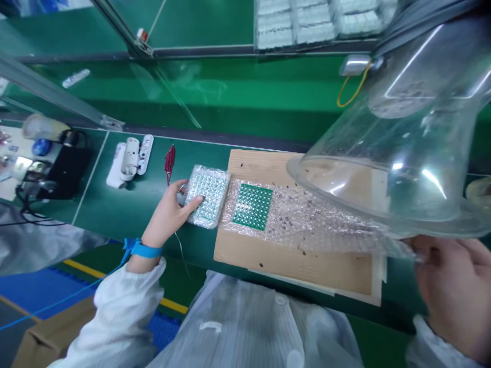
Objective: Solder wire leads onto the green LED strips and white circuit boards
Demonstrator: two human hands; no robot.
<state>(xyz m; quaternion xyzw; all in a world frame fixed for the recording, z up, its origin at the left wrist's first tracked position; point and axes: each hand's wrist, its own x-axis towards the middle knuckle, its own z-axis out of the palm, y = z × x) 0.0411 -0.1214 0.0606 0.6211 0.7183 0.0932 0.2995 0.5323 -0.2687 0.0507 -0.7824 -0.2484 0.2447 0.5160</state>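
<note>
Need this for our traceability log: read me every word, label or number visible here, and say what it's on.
Nothing can be read.
The white strip on the far green bench: too blurred to read.
The red-and-white tag on the metal rail: too small to read.
The green panel: no legible print.

Green workbench (115, 204), blue floor matting (46, 289)

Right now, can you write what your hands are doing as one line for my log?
left hand: holding bubble-wrap pack | right hand: at clear plastic funnel rim | wooden board: green circuit panel on bubble wrap
</note>
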